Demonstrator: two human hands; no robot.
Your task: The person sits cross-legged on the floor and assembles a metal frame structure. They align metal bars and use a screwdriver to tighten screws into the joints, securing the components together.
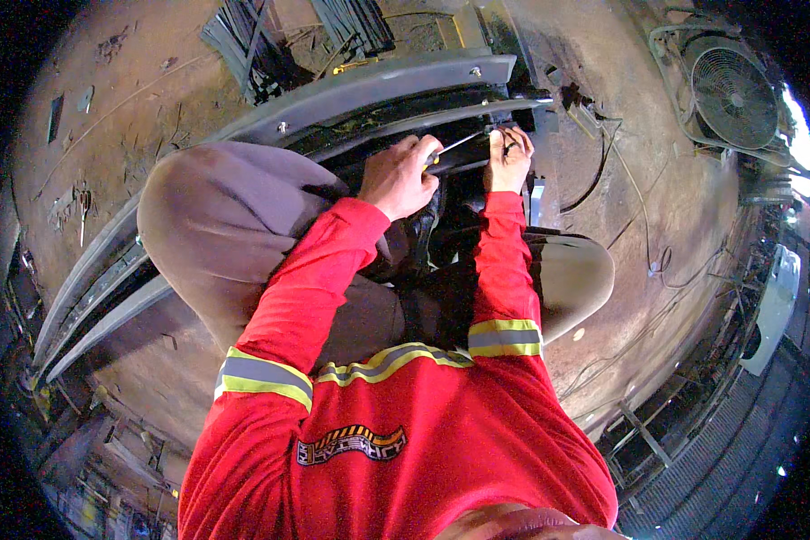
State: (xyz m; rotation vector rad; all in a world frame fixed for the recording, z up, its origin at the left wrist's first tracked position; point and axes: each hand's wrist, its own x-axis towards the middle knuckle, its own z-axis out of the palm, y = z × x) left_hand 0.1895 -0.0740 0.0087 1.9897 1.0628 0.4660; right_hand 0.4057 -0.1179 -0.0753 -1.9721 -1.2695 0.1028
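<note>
Head view: a thin screwdriver [454,146] lies across the dark gap of a long grey metal frame [396,85] on the dirt floor [153,99], its tip pointing right. The left hand [400,175] is clenched around its handle, while the right hand [508,157] pinches something small at the tip, too small to tell. The person squats over the frame in red sleeves with reflective bands; a fan [733,97] stands well apart at upper right.
</note>
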